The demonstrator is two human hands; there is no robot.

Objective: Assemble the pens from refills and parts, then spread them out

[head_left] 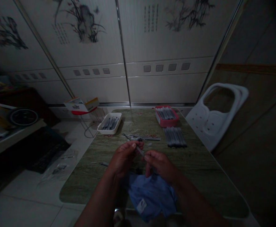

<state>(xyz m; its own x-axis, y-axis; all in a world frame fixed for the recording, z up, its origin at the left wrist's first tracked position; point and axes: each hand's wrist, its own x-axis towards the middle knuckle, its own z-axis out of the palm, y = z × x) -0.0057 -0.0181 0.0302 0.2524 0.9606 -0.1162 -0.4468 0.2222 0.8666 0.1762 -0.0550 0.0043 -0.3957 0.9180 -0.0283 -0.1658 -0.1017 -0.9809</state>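
Both hands meet over the middle of the table (199, 179). My left hand (126, 154) is closed, thumb and fingers pinching a slim, pale pen (140, 150) with a thin dark end pointing up and left. At the pen's lower right end, the fingers of my right hand (158, 160) are closed around it. Just beyond the hands lie loose slender pieces (149, 138), too dim to name exactly. A blue cloth (149, 192) with a white label is below the hands at the table's near edge.
A white tray (119, 121) of pens stands at the back left. At the back right is a pink basket (168, 122) of pens, with a row of pens (175, 137) before it. A white folding chair (199, 116) leans at right; an open box (80, 105) sits on a red stool.
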